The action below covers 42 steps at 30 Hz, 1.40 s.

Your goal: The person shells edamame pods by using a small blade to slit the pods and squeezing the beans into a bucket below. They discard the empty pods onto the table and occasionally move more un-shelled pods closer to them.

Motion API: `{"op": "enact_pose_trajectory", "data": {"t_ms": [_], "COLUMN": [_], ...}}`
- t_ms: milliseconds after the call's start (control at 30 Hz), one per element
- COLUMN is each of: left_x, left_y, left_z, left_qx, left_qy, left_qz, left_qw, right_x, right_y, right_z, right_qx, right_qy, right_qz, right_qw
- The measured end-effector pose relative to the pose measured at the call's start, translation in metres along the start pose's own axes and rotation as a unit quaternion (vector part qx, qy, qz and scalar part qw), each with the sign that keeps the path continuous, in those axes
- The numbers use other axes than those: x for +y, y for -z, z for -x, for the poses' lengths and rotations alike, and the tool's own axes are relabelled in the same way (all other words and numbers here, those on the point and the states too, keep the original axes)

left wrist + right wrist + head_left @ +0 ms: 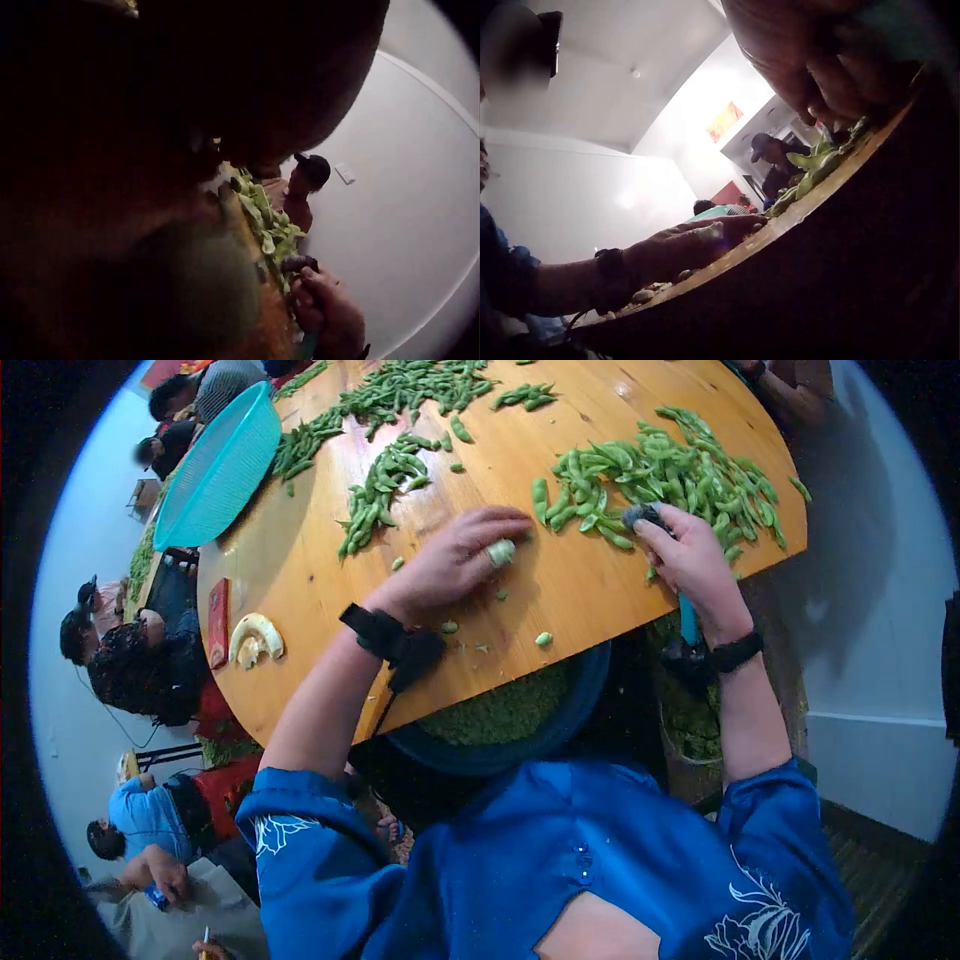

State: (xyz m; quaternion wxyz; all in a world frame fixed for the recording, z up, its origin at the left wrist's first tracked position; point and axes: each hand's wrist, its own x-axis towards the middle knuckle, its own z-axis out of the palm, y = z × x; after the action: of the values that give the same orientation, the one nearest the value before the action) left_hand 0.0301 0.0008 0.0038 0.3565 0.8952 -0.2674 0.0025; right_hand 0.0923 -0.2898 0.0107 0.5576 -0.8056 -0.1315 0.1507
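Observation:
My left hand (460,560) rests low on the wooden table, fingers extended together, with a pale green covering (501,553) on its thumb. Nothing shows in its grasp. On the right, my right hand (692,565) is curled at the near edge of a big pile of green soybean pods (640,470). A teal handle (687,618) sticks out from under its palm; the rest of that tool is hidden. A dark, wrapped-looking piece (642,516) sits at its fingertips. In the right wrist view, these fingers are right at the pods (817,165).
Smaller pod heaps (385,485) lie farther back on the round wooden table (300,560). A turquoise basket (220,470) leans at its left edge, near a red box (219,622) and a peel-like piece (258,638). Below the near edge stands a tub (590,685) of shelled beans. Other people sit around.

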Motion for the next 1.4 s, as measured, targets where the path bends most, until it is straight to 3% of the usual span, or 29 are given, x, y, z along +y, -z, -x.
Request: {"op": "enact_pose_trajectory", "data": {"t_ms": [167,267,333,400,500,733,867,1000,1033,1067,1133,1267,1333,1400], "left_x": [0.032,0.036,0.023,-0.001,-0.028,-0.058,-0.056,0.011,0.023,0.029,0.035,0.029,0.032,0.03], "left_y": [-0.007,0.002,0.014,0.036,0.045,0.052,0.049,0.019,0.011,0.006,-0.002,-0.005,-0.005,-0.004], "left_z": [0.026,0.032,0.03,0.016,-0.001,-0.017,-0.016,-0.003,0.002,0.005,0.011,0.02,0.022,0.024], "left_qx": [-0.05,-0.044,0.116,0.176,0.219,0.206,0.226,0.206,0.202,0.197,0.229,0.23,0.219,0.208], "left_qy": [-0.022,-0.037,0.054,0.205,0.205,0.284,0.231,0.244,0.248,0.248,0.209,0.185,0.236,0.235], "left_qz": [0.055,0.07,-0.091,-0.202,-0.264,-0.24,-0.267,0.035,0.123,0.126,0.312,0.356,0.434,0.449], "left_qw": [0.997,0.996,0.988,0.942,0.917,0.905,0.908,0.947,0.94,0.94,0.898,0.887,0.841,0.836], "right_x": [0.0,0.0,-0.006,-0.003,-0.005,-0.02,-0.032,-0.049,-0.053,-0.057,-0.058,-0.061,-0.063,-0.057], "right_y": [-0.002,-0.001,-0.003,-0.005,-0.01,-0.021,-0.036,-0.054,-0.059,-0.063,-0.074,-0.085,-0.085,-0.09], "right_z": [0.005,0.011,0.018,0.016,0.018,0.015,0.004,-0.008,-0.01,-0.012,-0.012,-0.01,-0.008,-0.008], "right_qx": [-0.001,-0.023,-0.043,-0.069,-0.062,-0.106,-0.145,-0.195,-0.192,-0.206,-0.217,-0.225,-0.234,-0.235], "right_qy": [0.025,0.0,-0.008,-0.007,-0.014,-0.005,0.046,0.017,0.012,0.021,0.038,0.017,-0.004,-0.01], "right_qz": [-0.045,-0.145,-0.154,-0.15,-0.175,-0.148,-0.14,-0.151,-0.153,-0.133,-0.129,-0.176,-0.166,-0.176], "right_qw": [0.999,0.989,0.987,0.986,0.983,0.983,0.978,0.969,0.969,0.969,0.967,0.958,0.958,0.956]}}
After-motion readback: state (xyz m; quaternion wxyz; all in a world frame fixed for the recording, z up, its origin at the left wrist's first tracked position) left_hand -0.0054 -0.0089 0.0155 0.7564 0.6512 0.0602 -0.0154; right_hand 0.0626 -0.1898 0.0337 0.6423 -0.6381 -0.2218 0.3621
